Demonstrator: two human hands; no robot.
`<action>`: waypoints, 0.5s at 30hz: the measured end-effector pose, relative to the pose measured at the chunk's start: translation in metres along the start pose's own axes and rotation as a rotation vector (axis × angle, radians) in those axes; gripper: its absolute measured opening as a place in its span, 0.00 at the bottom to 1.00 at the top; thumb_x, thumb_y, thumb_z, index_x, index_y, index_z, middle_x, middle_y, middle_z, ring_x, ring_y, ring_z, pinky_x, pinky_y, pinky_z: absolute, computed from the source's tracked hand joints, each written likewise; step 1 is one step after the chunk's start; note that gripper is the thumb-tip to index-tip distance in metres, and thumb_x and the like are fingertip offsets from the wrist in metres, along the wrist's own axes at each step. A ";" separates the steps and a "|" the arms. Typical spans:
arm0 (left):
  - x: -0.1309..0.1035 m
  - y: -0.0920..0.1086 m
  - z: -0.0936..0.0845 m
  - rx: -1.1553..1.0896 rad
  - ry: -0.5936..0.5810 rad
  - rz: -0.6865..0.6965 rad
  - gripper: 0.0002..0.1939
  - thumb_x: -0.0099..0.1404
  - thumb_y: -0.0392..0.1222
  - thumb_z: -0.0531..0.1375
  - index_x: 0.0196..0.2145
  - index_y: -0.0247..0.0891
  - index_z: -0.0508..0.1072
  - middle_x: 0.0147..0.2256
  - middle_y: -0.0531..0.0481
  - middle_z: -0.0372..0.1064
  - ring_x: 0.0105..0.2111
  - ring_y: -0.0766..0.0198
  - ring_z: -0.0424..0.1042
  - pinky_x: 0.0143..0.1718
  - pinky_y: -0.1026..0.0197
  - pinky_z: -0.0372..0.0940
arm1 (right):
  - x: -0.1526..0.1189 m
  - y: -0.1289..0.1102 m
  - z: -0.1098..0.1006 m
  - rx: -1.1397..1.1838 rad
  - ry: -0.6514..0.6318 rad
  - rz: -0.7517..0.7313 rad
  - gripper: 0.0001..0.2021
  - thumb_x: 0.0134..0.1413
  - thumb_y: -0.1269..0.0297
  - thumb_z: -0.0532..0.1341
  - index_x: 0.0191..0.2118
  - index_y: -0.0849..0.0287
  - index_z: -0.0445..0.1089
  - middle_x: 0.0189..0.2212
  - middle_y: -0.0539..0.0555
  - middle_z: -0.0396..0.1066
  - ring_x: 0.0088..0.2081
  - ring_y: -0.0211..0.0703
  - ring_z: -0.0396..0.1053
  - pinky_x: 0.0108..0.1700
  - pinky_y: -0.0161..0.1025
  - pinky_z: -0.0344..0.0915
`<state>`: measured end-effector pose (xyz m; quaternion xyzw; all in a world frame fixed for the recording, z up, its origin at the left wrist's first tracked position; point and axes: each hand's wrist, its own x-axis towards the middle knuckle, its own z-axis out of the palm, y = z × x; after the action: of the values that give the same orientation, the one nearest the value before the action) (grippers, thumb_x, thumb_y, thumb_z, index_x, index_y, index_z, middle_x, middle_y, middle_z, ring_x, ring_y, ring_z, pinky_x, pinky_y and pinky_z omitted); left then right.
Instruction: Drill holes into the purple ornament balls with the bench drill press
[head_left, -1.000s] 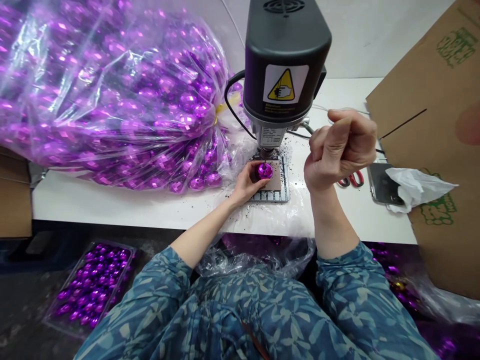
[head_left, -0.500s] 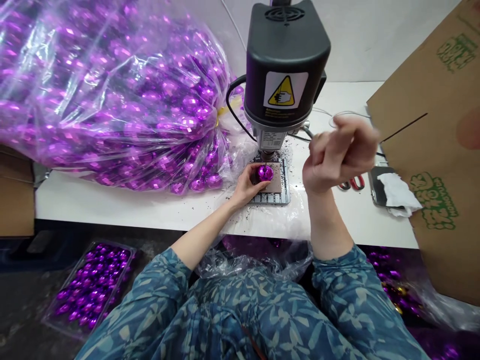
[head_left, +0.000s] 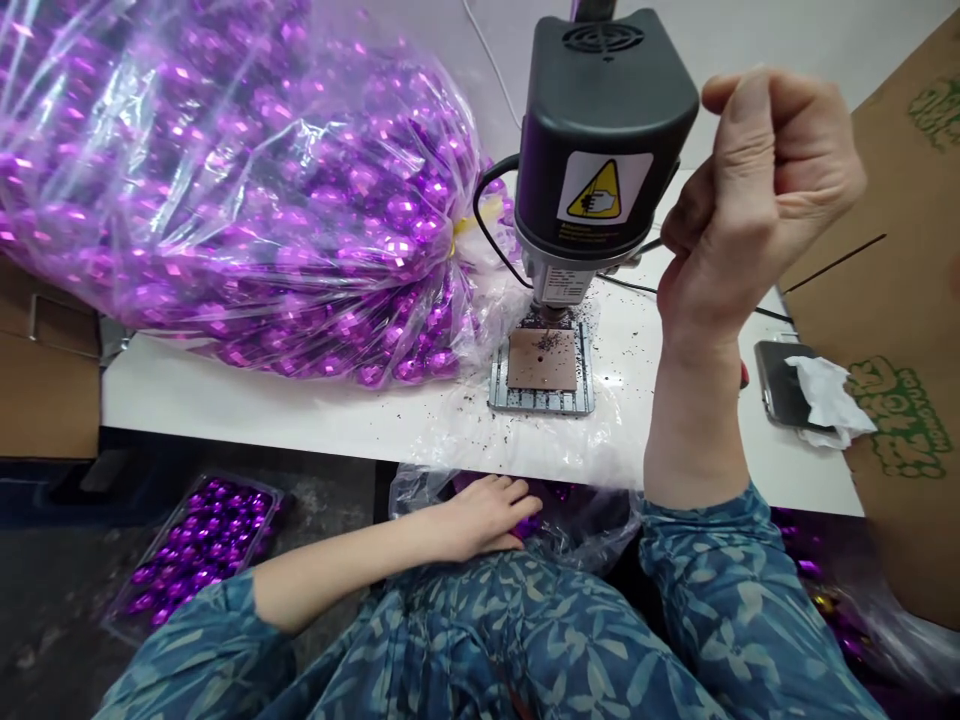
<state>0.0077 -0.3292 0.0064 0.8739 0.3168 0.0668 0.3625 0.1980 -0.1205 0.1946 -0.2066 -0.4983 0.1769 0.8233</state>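
My left hand (head_left: 491,512) is below the table edge, over a clear plastic bag (head_left: 592,545) at my lap. Its fingers curl round a shiny purple faceted ball (head_left: 529,526), mostly covered by them. My right hand (head_left: 757,190) is raised in a fist to the right of the black drill press (head_left: 607,120). A thin lever (head_left: 649,247) runs from the press into that fist; its end is hidden by the fingers. Under the press, a brown square board (head_left: 541,372) with a small hole lies on the grey slotted base (head_left: 547,408), with dark shavings about.
A big clear sack of purple balls (head_left: 300,220) fills the table's left. On the right are a phone (head_left: 784,385) with crumpled tissue (head_left: 829,395) and a cardboard box (head_left: 900,330). A tray of purple balls (head_left: 202,550) sits lower left.
My left hand has moved the purple ball off the board, down toward my lap. My right fist has risen beside the press. The whole view has shifted slightly.
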 end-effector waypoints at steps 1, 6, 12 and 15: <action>-0.004 -0.002 0.003 0.075 0.005 0.009 0.26 0.64 0.52 0.74 0.57 0.47 0.79 0.54 0.36 0.81 0.46 0.38 0.84 0.47 0.42 0.79 | 0.000 0.000 0.000 0.008 0.001 -0.003 0.24 0.43 0.40 0.73 0.31 0.60 0.77 0.19 0.42 0.61 0.14 0.24 0.52 0.15 0.34 0.43; 0.022 -0.046 -0.044 0.041 0.555 0.180 0.13 0.78 0.40 0.58 0.56 0.45 0.76 0.49 0.43 0.83 0.51 0.51 0.83 0.54 0.45 0.80 | 0.002 0.002 0.000 0.021 -0.005 -0.015 0.23 0.45 0.43 0.73 0.30 0.62 0.77 0.18 0.43 0.60 0.14 0.24 0.52 0.15 0.34 0.40; 0.104 -0.119 -0.170 0.200 0.638 -0.202 0.22 0.65 0.23 0.56 0.52 0.36 0.78 0.50 0.38 0.81 0.54 0.47 0.81 0.59 0.44 0.75 | 0.000 0.005 -0.003 -0.019 -0.017 -0.039 0.21 0.52 0.44 0.71 0.33 0.61 0.77 0.19 0.42 0.59 0.15 0.23 0.51 0.15 0.32 0.43; 0.127 -0.134 -0.206 0.372 0.466 -0.368 0.22 0.58 0.22 0.63 0.46 0.38 0.81 0.43 0.40 0.82 0.51 0.43 0.82 0.58 0.45 0.74 | 0.000 0.006 -0.004 -0.062 -0.034 -0.049 0.21 0.54 0.42 0.69 0.33 0.59 0.77 0.20 0.43 0.58 0.16 0.22 0.51 0.15 0.31 0.43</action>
<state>-0.0314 -0.0593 0.0513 0.8144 0.5502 0.1390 0.1211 0.2009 -0.1162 0.1901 -0.2168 -0.5222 0.1447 0.8120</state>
